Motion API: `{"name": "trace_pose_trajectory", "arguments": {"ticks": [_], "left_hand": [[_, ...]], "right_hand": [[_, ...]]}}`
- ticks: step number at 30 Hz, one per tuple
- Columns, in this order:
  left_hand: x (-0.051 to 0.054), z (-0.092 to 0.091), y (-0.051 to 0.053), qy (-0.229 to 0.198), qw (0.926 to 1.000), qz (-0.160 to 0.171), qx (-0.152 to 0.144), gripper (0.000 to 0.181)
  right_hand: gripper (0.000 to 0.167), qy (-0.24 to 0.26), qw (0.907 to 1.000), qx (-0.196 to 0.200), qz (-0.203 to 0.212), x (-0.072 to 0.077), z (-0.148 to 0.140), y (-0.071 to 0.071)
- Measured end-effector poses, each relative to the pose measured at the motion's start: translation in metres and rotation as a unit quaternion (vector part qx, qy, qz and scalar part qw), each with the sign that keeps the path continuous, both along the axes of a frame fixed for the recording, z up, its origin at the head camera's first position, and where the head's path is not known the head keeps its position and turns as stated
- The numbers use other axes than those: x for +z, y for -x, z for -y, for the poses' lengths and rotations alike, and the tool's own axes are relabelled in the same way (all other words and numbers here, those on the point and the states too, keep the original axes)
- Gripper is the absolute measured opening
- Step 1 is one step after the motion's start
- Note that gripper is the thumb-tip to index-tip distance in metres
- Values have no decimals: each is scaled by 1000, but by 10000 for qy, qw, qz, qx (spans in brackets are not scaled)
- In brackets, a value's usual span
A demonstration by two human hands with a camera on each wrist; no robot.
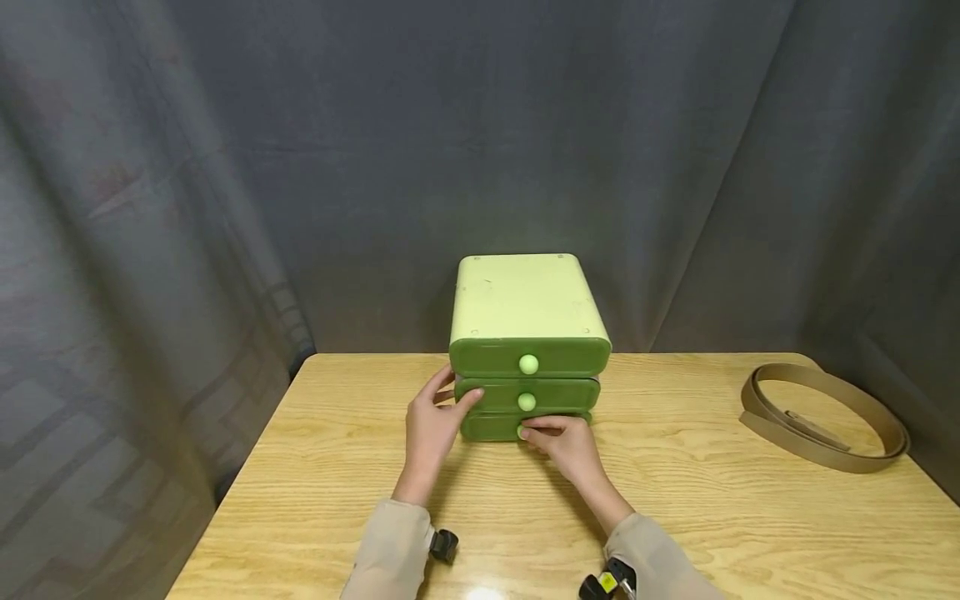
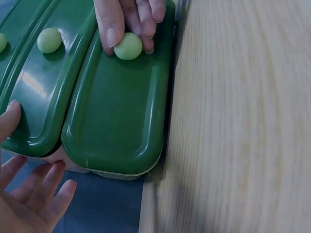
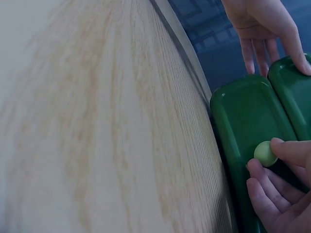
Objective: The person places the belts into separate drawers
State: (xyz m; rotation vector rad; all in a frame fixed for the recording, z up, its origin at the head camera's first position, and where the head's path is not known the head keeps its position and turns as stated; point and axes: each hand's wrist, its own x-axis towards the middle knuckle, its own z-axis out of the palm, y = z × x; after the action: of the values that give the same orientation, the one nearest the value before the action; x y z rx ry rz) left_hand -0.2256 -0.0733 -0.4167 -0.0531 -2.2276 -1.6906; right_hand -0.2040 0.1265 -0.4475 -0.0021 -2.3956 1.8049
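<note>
Two sleeves (image 1: pixel 386 546) point from the near side toward the box (image 1: pixel 527 296) far on the table (image 1: pixel 315 467), drawers (image 1: pixel 487 358) running left to right, left hand (image 1: pixel 431 423) spread at its left side, right hand (image 1: pixel 568 450) pinching the bottom knob (image 2: pixel 128 46).

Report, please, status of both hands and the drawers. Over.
Right hand pinches bottom knob. Left hand touches middle drawer. Three drawers look closed. Coiled strap lies at right, away from both hands.

A coiled tan belt (image 1: pixel 821 455) lies on the wood-grained worktop (image 1: pixel 315 475) at the right of the frame. Dark grey curtains (image 1: pixel 480 150) hang across the upper half.
</note>
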Motion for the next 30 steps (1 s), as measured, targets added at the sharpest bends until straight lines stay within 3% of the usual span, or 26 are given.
{"name": "trace_pose_trajectory", "arguments": {"ticks": [9,18,30], "left_hand": [[0,-3,-1,-23,9997,-146,201,59],[1,-2,-1,-556,9982,-13,221,54],[2,-2,0,-585,9976,-10,370,54]], "right_hand": [[7,-140,9999,-70,-52,3,1,-2],[12,-285,9995,-93,-92,1,2,-2],[10,-430,9990,-116,-87,1,1,-3]]}}
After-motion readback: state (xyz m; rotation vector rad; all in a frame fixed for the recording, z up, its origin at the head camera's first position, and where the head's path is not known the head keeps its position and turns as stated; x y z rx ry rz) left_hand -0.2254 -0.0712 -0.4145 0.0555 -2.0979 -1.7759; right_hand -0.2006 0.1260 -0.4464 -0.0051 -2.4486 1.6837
